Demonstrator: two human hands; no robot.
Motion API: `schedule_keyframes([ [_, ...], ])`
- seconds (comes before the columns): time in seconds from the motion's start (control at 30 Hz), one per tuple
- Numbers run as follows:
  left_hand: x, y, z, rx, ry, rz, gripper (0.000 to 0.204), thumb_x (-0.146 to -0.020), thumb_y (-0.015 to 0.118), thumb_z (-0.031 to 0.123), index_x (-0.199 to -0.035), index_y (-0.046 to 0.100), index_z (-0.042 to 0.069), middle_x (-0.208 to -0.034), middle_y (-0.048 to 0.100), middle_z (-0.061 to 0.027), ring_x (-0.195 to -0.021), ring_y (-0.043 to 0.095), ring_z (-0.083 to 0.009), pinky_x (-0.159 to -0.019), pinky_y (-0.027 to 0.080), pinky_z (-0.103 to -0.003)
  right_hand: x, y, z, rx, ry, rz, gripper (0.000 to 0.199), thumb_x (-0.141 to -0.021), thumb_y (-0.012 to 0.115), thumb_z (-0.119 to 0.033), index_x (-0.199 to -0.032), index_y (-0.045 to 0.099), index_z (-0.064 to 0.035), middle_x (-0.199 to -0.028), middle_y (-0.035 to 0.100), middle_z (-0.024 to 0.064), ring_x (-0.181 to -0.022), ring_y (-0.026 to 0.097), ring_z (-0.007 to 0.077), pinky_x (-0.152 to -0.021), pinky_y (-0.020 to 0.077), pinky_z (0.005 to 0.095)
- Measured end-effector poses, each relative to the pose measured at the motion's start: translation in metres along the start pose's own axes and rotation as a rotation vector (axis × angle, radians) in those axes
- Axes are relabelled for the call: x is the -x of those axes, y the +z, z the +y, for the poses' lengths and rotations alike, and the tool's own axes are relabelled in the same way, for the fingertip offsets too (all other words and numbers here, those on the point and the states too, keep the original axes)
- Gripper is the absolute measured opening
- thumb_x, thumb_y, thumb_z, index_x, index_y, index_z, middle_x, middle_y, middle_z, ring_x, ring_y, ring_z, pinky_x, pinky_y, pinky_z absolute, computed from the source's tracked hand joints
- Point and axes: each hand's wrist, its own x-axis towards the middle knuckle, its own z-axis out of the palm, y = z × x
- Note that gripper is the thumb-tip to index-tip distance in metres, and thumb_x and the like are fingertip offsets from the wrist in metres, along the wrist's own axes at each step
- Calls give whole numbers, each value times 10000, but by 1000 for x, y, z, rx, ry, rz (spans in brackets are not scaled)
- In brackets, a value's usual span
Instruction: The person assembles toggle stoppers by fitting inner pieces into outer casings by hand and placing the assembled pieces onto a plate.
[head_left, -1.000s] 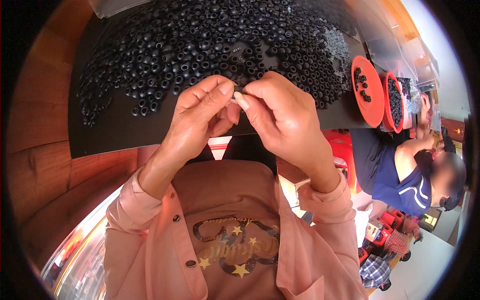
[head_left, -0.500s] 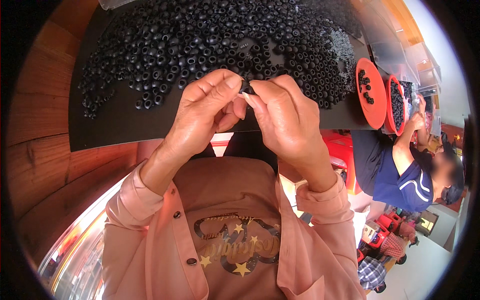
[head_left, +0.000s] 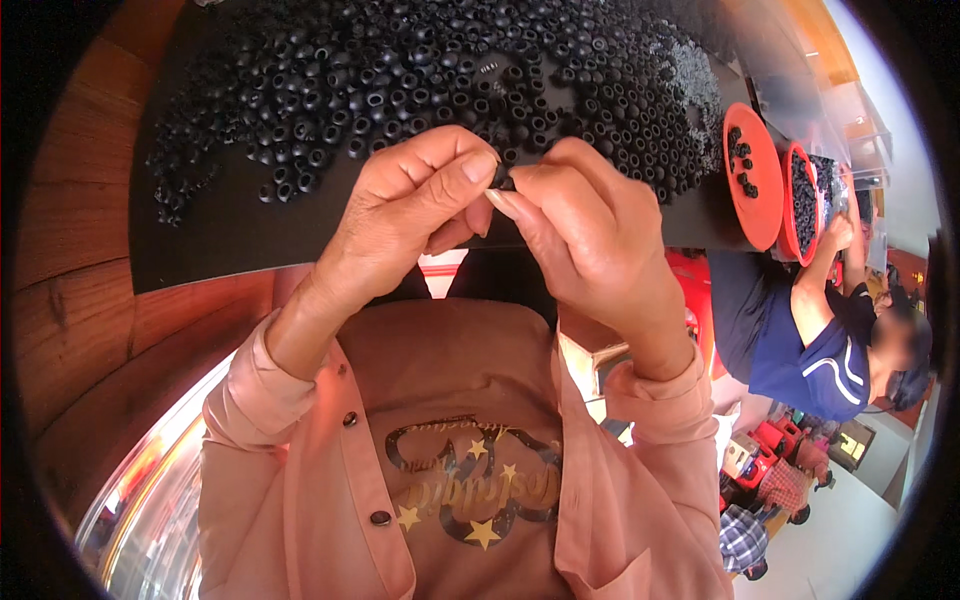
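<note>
My left hand [head_left: 420,200] and my right hand [head_left: 590,225] meet in front of my chest, over the near edge of the dark table. Between their fingertips is a small black part [head_left: 501,178], mostly covered by thumbs and forefingers; both hands pinch it. Just beyond my fingers lies a broad spread of small black rounded parts with round openings [head_left: 400,85]. Along the right of that spread sits a heap of tiny grey pieces [head_left: 690,80].
At the table's right stands an orange-red plate [head_left: 755,215] with several black parts. Beside it is a red basket [head_left: 800,245] full of black pieces. A co-worker in a blue shirt [head_left: 805,350] sits at the right. Clear plastic bins [head_left: 850,125] stand behind; wooden boards [head_left: 75,220] flank the left.
My right hand has shifted slightly right and turned a little, with the black part still between my fingertips. The whole view has tilted slightly.
</note>
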Motion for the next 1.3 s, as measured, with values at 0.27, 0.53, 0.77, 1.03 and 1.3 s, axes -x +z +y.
schedule_keyframes([
  [0.27, -6, 2, -2, 51, -35, -14, 213, -968, 537, 246, -960, 609, 46, -649, 565, -4, -485, 367, -3, -415, 259, -152, 2, -10, 12, -63, -34, -107, 160, -741, 698, -65, -801, 554, -30, -690, 501, 97, -536, 539, 259, -445, 424, 335],
  [0.53, -8, 10, -2, -32, -31, 61, 240, -955, 533, 276, -955, 595, 44, -683, 547, 13, -496, 404, -33, -419, 257, -171, 14, 1, 12, 115, -88, 32, 170, -706, 663, -85, -830, 565, -22, -709, 459, 65, -530, 557, 207, -424, 434, 322],
  [0.77, -5, 10, -4, -46, -55, 57, 207, -969, 538, 244, -951, 614, 52, -667, 558, 17, -530, 395, -1, -451, 297, -150, 17, 0, 15, -4, -38, -12, 237, -712, 723, 11, -899, 578, 9, -707, 527, 110, -518, 525, 248, -434, 421, 321],
  [1.03, -7, 11, -3, -95, -51, 27, 212, -976, 523, 242, -972, 607, 48, -678, 559, 12, -536, 397, -9, -458, 304, -153, 23, 1, 16, -87, 32, 40, 197, -723, 719, 23, -860, 579, -2, -692, 523, 110, -524, 531, 249, -438, 422, 323],
  [1.3, -8, 17, -1, -128, -36, 38, 239, -978, 504, 232, -994, 608, 17, -667, 569, -16, -515, 394, -30, -448, 279, -179, 24, -1, 28, -111, -32, 65, 171, -741, 726, -45, -815, 572, -44, -677, 486, 88, -524, 516, 243, -433, 413, 331],
])
